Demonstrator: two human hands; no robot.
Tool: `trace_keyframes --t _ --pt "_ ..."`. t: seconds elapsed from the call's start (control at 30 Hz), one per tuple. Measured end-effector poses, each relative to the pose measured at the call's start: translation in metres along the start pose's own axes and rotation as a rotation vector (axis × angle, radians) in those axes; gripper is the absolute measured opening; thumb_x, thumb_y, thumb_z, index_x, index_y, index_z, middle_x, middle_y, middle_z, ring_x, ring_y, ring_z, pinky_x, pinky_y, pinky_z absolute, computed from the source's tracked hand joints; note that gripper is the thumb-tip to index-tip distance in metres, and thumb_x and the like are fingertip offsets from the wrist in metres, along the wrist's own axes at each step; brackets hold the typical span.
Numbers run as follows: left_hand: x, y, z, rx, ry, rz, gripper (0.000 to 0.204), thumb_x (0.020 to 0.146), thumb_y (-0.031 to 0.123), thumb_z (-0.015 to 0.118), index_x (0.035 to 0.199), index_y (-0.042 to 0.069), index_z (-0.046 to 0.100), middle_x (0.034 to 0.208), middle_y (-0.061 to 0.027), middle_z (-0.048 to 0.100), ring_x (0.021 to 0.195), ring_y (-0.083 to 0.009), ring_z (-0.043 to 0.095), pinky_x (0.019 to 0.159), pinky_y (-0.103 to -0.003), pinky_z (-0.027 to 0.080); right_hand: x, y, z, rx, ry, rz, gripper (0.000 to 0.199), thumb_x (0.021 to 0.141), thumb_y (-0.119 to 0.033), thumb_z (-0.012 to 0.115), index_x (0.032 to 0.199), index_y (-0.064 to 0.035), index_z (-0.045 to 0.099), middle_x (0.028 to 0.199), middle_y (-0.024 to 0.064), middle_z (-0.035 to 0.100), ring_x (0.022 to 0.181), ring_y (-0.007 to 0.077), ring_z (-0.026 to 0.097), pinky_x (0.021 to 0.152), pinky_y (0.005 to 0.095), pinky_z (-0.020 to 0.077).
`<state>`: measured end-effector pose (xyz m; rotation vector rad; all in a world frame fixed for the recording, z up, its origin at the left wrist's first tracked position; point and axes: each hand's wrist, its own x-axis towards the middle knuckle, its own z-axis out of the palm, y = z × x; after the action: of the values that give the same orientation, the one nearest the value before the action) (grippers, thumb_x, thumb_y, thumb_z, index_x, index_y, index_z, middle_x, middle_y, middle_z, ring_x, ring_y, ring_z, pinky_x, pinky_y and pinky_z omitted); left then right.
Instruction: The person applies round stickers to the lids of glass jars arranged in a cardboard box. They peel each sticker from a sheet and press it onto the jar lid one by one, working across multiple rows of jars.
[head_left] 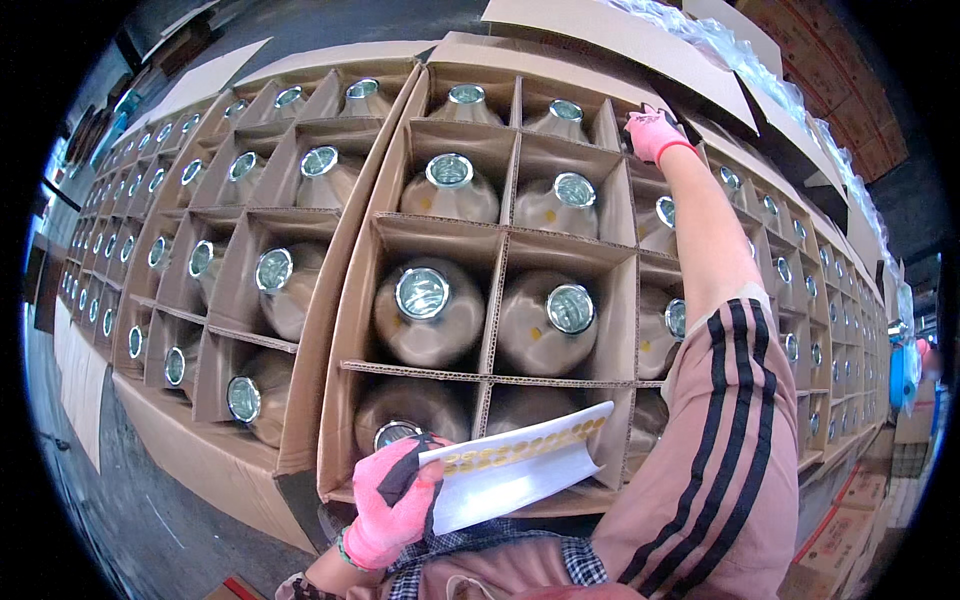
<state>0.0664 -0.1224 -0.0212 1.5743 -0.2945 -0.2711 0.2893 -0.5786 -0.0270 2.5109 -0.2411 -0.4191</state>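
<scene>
My left hand (392, 500), in a pink glove, grips a white sheet of small round gold stickers (515, 460) near the bottom of the view. It hovers over the near row of an open cardboard carton (345, 330) split by cardboard dividers, each cell holding a brown bottle with a silver cap (423, 293). My right arm, in a pink sleeve with black stripes, reaches across the carton. My right hand (652, 130), also pink-gloved, is at the carton's far right cell; its fingertips are curled down by the divider and whether they hold anything is hidden.
More open cartons of capped bottles (272, 270) stand in long rows to the left and to the right (790, 270). Folded-back carton flaps (620, 40) and clear plastic wrap (740, 60) lie at the far side. Stacked boxes (840, 530) sit at lower right; grey floor (150, 520) at lower left.
</scene>
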Motion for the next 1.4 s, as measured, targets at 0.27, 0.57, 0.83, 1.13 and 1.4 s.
trace_keyframes --t 0.27,0.57,0.83,1.13,1.4 --pt "-0.001 0.002 -0.003 -0.004 -0.042 0.001 0.014 0.074 0.007 0.053 0.080 -0.005 0.056 0.065 -0.0115 0.054 0.058 -0.0198 0.052 0.061 -0.028 0.043 -0.002 0.000 -0.001 -0.047 0.045 0.082 0.040 0.067 -0.010 0.059 0.106 -0.0147 0.054 0.121 0.0062 0.040 0.119 0.0288 0.029 0.092 0.0441 0.0300" --pt "-0.005 0.001 -0.004 0.009 -0.007 -0.060 0.017 0.075 0.010 0.055 0.084 -0.005 0.057 0.069 -0.0126 0.057 0.064 -0.0170 0.055 0.063 -0.026 0.043 -0.001 -0.009 -0.002 -0.036 0.058 0.164 0.032 0.069 -0.011 0.058 0.101 -0.0134 0.057 0.113 0.0050 0.047 0.113 0.0246 0.037 0.086 0.0444 0.0332" --pt "-0.004 0.004 -0.008 0.067 -0.026 -0.106 0.015 0.075 0.008 0.055 0.082 -0.005 0.057 0.063 -0.0088 0.055 0.057 -0.0128 0.051 0.055 -0.025 0.041 0.003 -0.012 0.000 0.037 0.228 0.304 0.027 0.078 -0.016 0.043 0.103 -0.0116 0.055 0.116 0.0091 0.044 0.111 0.0257 0.038 0.087 0.0445 0.0325" --pt "-0.005 -0.008 -0.004 -0.096 0.083 -0.093 0.014 0.076 0.007 0.054 0.083 -0.005 0.056 0.066 -0.0033 0.053 0.061 -0.0080 0.046 0.055 -0.022 0.039 -0.110 -0.032 -0.034 1.600 0.768 0.234 0.028 0.076 -0.029 0.059 0.089 -0.0046 0.059 0.068 -0.0015 0.055 0.058 0.0063 0.047 0.050 0.0211 0.0377" --pt "-0.002 -0.004 -0.006 -0.304 0.060 -0.169 0.022 0.076 0.013 0.058 0.091 -0.004 0.055 0.079 -0.0025 0.056 0.072 -0.0078 0.049 0.065 -0.020 0.039 -0.328 -0.138 -0.069 1.676 0.272 -0.174 0.041 0.063 -0.014 0.069 0.097 0.0006 0.050 0.092 0.0080 0.055 0.088 0.0148 0.050 0.079 0.0266 0.0388"
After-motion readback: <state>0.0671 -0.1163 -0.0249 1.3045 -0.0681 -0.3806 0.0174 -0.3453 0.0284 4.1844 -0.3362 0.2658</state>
